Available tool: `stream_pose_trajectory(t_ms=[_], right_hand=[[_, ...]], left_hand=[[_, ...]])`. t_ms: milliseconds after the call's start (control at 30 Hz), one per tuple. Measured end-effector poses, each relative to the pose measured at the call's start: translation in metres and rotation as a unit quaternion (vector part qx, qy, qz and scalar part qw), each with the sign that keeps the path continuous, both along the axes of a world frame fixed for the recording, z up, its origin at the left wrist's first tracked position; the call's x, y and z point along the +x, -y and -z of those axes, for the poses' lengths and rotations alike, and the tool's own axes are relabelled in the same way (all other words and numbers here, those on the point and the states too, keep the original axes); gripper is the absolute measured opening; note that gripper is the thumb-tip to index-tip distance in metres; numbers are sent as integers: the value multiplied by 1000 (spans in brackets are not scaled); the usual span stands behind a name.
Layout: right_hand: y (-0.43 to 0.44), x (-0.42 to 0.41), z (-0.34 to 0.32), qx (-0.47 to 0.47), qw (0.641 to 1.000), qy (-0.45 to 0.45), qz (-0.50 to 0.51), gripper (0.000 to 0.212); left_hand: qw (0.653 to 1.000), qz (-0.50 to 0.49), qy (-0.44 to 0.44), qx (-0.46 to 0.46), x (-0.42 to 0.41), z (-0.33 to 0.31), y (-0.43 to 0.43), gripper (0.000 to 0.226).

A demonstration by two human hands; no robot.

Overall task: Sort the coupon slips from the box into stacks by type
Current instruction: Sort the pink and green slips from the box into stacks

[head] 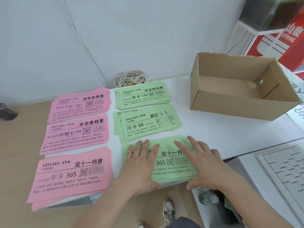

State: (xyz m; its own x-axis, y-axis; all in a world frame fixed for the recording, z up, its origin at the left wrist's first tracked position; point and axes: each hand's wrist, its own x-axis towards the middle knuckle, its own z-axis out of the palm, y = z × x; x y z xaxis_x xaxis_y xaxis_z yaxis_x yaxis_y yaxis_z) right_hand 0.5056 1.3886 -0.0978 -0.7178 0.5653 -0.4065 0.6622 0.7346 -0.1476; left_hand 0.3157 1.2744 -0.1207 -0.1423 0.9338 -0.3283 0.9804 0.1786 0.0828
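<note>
At the near edge of the white surface (pixel 213 132), both hands lie palm down over the nearest green stack (pixel 172 171). The left hand (pixel 139 163) is flat on the stack's left part, fingers straight and spread, pointing to about 12 o'clock. The right hand (pixel 202 162) covers the right end, fingers straight and aimed at about 11 o'clock, with its thumb at the stack's near edge. Neither hand grips anything; whether the right palm presses the paper or sits just above it, I cannot tell.

This stack's long axis runs from 9 to 3 o'clock, its right end tipped slightly away, and its print reads upright for the person. Two more green stacks (pixel 144 96) lie beyond it toward 12 o'clock. Three pink stacks (pixel 74 171) form a column at 9 o'clock, lying the same way. The open cardboard box (pixel 230 109) stands at 2 o'clock, well apart from the hands.

The hands hide the left part and far right of the nearest stack's print. The heading on the middle green stack is blurred. A keyboard (pixel 283 170) at 3 o'clock is cut off by the frame edge.
</note>
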Motion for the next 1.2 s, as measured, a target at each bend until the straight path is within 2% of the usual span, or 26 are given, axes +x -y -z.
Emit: stream_pose_trajectory(t_ms=[167, 367, 467, 567, 633, 733, 833, 900, 967, 1033, 1133, 1200], right_hand=[[-16, -9, 3, -24, 999, -22, -30, 132], [-28, 4, 2, -112, 989, -80, 48, 126], [-24, 11, 10, -135, 967, -172, 132, 102], [-10, 17, 22, -115, 921, -267, 261, 68], [1, 22, 28, -83, 908, -267, 312, 54], [11, 26, 30, -50, 929, -211, 300, 48], [11, 21, 27, -43, 937, -194, 286, 48], [2, 20, 22, -39, 927, -214, 305, 51], [-15, 27, 10, -38, 895, -270, 353, 55], [-39, 37, -7, -7, 875, -308, 374, 61], [-77, 46, -32, 117, 885, -283, 350, 67], [-104, 47, -42, 186, 898, -245, 314, 67]], left_hand=[[1000, -6, 4, 28, -1, -6, -2, 117], [999, -48, -8, 18, -11, -5, 16, 119], [998, -53, -2, 40, -10, -6, 15, 116], [998, -55, 0, 41, -6, -3, 16, 117], [998, -59, 1, 36, -3, 0, 16, 116], [997, -65, 7, 43, -2, 3, 14, 108], [996, -78, 7, 40, -3, 2, 11, 107], [996, -85, 19, 26, -3, 0, 11, 111], [995, -81, 50, 26, -2, -9, 8, 111], [986, -68, 106, 106, -3, -25, -7, 98], [942, -83, 209, 249, 0, -55, -56, 57], [928, -70, 216, 297, 6, -72, -101, 34]])
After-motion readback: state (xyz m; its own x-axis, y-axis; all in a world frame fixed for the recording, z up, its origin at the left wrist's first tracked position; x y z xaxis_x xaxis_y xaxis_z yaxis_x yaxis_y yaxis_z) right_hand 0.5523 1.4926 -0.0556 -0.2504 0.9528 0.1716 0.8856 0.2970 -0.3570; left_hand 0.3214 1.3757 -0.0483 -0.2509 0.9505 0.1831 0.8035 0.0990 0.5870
